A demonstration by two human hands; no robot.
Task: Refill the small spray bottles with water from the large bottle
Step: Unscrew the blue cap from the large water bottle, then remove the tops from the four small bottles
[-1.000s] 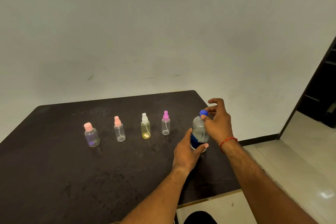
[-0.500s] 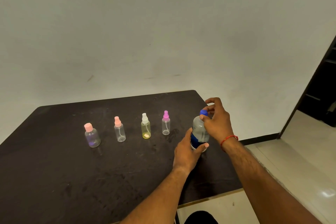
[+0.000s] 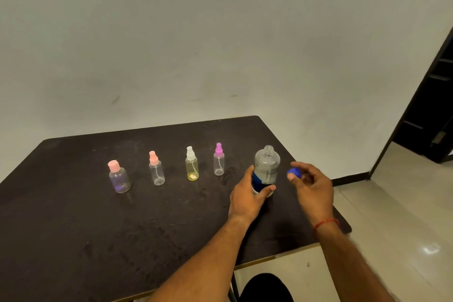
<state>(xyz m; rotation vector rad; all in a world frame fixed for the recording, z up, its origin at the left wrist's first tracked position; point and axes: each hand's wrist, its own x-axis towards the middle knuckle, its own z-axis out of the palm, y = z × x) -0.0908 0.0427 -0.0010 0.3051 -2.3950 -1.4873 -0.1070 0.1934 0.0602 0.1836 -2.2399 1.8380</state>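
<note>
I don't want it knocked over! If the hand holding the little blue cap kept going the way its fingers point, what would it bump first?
Probably the large clear water bottle: the right hand points left toward it, though depth is unclear.

The large bottle stood upright right of centre in the frame, clear plastic with a blue label low on its body, its threaded neck bare and open. Its blue cap was off, just to the right of it and apart from the neck. Left of it four small bottles stood upright in a row, well spaced: a magenta-topped sprayer, a yellowish white-topped sprayer, a pink-topped sprayer, and a squat pink-capped bottle at far left.
</note>
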